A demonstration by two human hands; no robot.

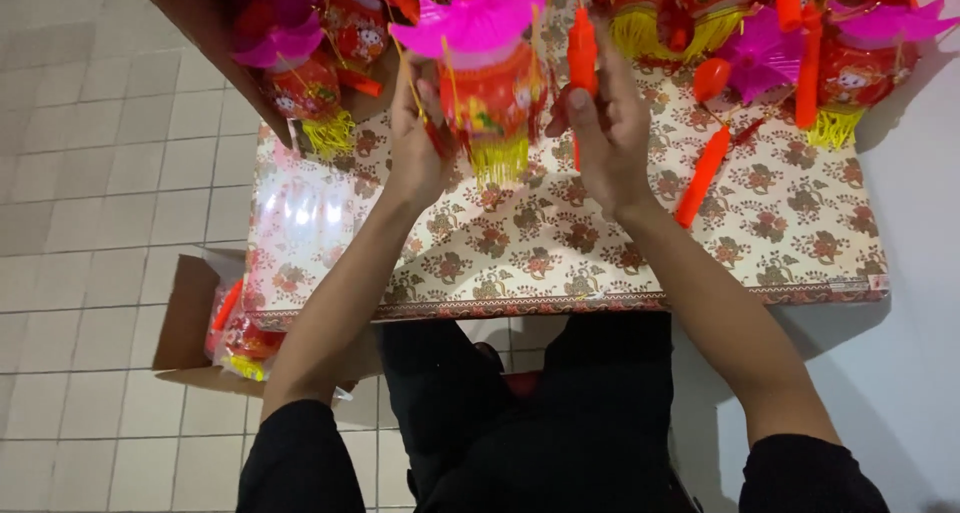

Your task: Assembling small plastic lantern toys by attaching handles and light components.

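Head view: my left hand [415, 148] grips the side of a red paper lantern [490, 98] with a pink top and yellow fringe, held above the table's [560, 253] far edge. My right hand [605, 133] is closed around an orange stick handle [582, 53] just right of the lantern. More lanterns [850, 73] crowd the far right corner; a cardboard box [190, 323] sits on the floor by the near left corner.

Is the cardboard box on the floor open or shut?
Open. The cardboard box has its flap folded out, and red and yellow packed items show inside it.
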